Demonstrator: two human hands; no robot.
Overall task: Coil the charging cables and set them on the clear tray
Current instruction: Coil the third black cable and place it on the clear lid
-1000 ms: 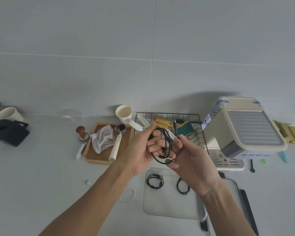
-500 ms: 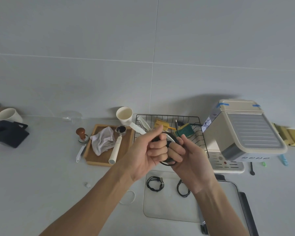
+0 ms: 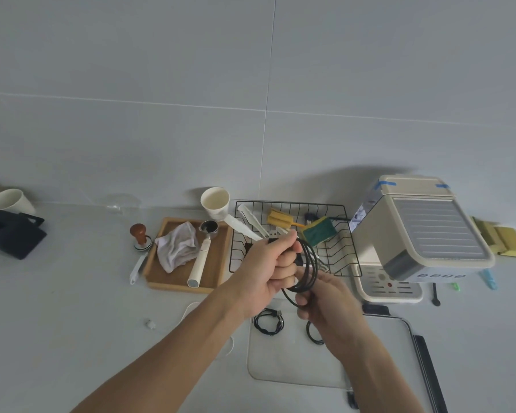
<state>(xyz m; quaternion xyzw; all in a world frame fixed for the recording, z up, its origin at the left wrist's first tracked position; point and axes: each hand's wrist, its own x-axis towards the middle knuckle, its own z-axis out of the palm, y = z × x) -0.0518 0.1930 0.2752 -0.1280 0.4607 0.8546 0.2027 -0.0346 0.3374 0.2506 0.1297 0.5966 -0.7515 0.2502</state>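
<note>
Right, I'm fisting my left hand (image 3: 268, 263) on the black cable (image 3: 307, 269) above the clear tray (image 3: 292, 368), my right hand (image 3: 325, 305) underneath, its fingers (image 3: 303, 301) pinching the loop's bottom, both forearms angling in over the bench (image 3: 72, 323).

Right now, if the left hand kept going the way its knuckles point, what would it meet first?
Probably the green sponge in the wire rack. The left hand, fisted around the black cable, points up-right toward it. Depth is unclear, so the hand may pass above the rack.
</note>
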